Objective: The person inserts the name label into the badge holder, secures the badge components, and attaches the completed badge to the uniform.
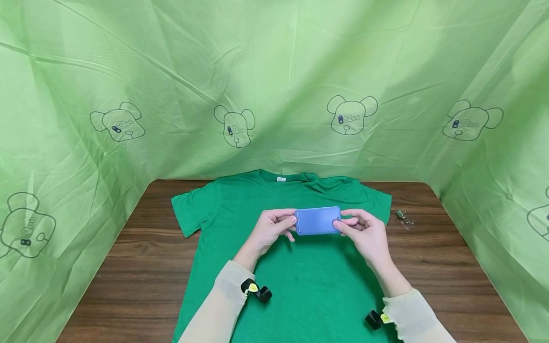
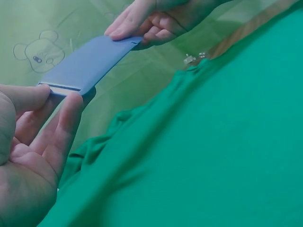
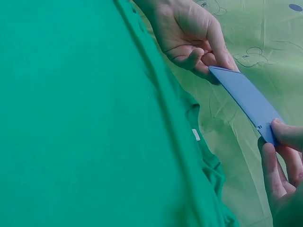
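A flat blue card holder (image 1: 318, 221), rectangular with rounded corners, is held level between both hands over a green T-shirt (image 1: 291, 281). My left hand (image 1: 274, 226) pinches its left short end between thumb and fingers. At the opposite end, my right hand (image 1: 364, 233) grips it with the thumb on the face and fingers behind. The left wrist view shows a pale slot line across the card holder (image 2: 90, 64) near the left thumb. A small notch marks the other end of the card holder (image 3: 248, 101) in the right wrist view.
The T-shirt lies spread on a dark wooden table (image 1: 146, 276), its collar label (image 1: 281, 179) at the far edge. Right of its sleeve lies a small green-and-clear item (image 1: 403, 217). A green curtain (image 1: 274, 85) printed with bear heads surrounds the table's back and sides.
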A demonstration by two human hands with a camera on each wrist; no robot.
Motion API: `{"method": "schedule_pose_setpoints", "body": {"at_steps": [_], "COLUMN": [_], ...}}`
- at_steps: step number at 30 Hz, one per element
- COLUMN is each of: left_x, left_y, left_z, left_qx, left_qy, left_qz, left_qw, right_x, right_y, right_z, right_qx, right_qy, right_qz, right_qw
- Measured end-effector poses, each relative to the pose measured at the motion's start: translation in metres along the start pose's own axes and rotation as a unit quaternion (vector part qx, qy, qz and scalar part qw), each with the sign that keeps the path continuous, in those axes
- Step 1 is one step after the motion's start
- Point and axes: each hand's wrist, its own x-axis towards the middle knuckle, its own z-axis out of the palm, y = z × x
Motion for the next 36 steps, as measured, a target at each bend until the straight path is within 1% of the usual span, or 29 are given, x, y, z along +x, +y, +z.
{"method": "schedule_pose_setpoints", "body": {"at_steps": [10,17,29,32,36], "left_x": [0.0012,0.0015,0.0012,0.0007,0.0012], "left_y": [-0.0011,0.0000,-0.0047,-0.0055,-0.0055], "left_z": [0.0008,0.0018,-0.0011,-0.0014,-0.0003], "left_qx": [0.001,0.001,0.003,0.003,0.003], "left_qy": [-0.004,-0.007,-0.007,-0.007,-0.008], "left_qz": [-0.003,-0.001,0.011,0.011,0.006], "left_qw": [1.0000,1.0000,0.9999,0.9999,0.9999], "right_x": [-0.0022,-0.0028,-0.0017,-0.0015,-0.0012], "right_y": [0.0020,0.0004,0.0001,0.0001,0.0002], "right_z": [0.0047,0.0040,0.0037,0.0031,0.0015], "right_qx": [0.002,0.009,-0.004,-0.007,0.004], "right_qy": [0.007,0.010,-0.010,-0.015,-0.022], "right_qz": [-0.014,-0.013,-0.012,-0.006,0.007], "right_qw": [0.9999,0.9998,0.9999,0.9998,0.9997]}}
